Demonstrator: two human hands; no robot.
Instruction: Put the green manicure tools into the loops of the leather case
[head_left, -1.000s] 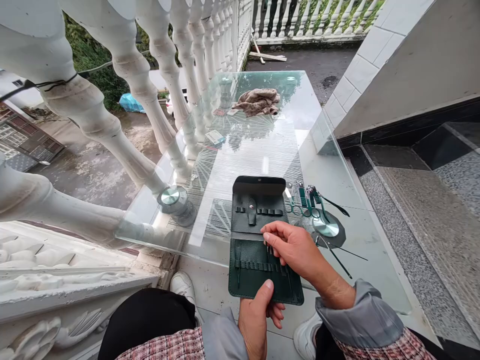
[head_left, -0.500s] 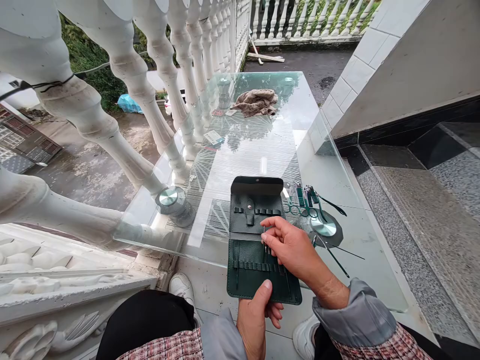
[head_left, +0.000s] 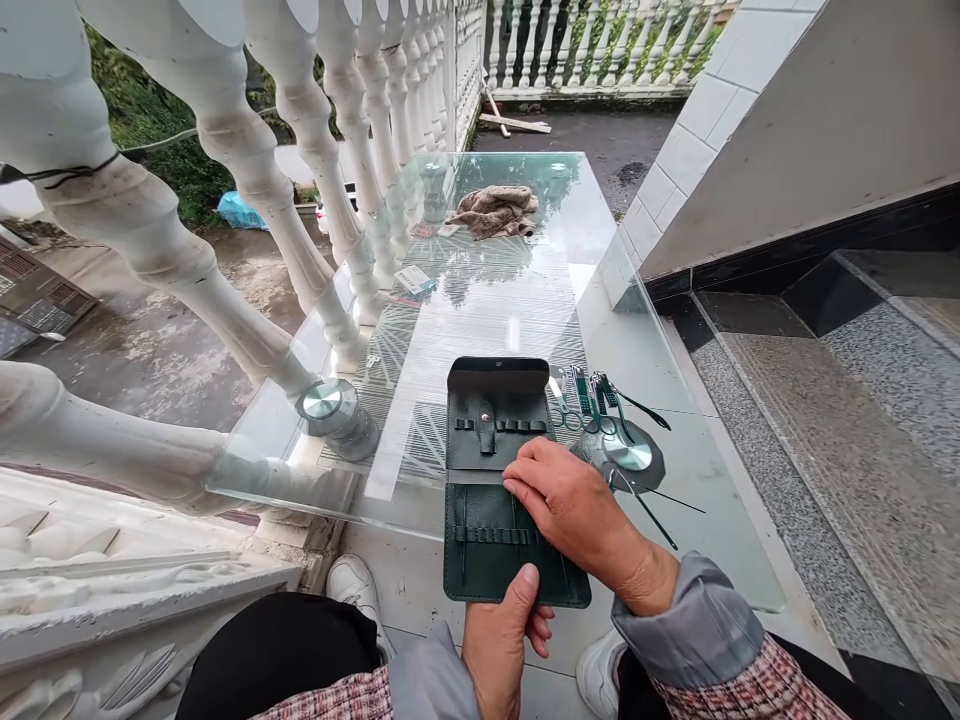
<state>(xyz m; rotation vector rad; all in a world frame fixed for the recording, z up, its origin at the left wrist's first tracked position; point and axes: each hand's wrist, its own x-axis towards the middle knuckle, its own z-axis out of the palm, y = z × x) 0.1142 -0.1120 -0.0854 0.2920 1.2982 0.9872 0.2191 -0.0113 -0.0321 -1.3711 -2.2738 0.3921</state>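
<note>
A dark green tool case (head_left: 491, 440) lies unfolded at the near edge of a glass table (head_left: 495, 300). My left hand (head_left: 504, 640) grips the case's near edge, thumb on top and fingers underneath. My right hand (head_left: 574, 505) rests on the case's lower half, fingers curled and pressed down over the elastic loops (head_left: 491, 535); whether a thin tool is under the fingertips is hidden. Right of the case lie several green and steel manicure tools (head_left: 592, 405) and thin picks (head_left: 649, 505).
A round metal table fitting (head_left: 628, 455) sits under the glass by the tools, another (head_left: 324, 402) at the left. A crumpled brown cloth (head_left: 495, 208) and a small card (head_left: 412, 280) lie farther along. White balusters (head_left: 300, 150) stand left; a tiled wall (head_left: 787, 140) right.
My right hand has moved down from the case's fold onto the lower loops, pushing the thin tool it pinched downward. The left hand has kept its hold. The view has shifted slightly.
</note>
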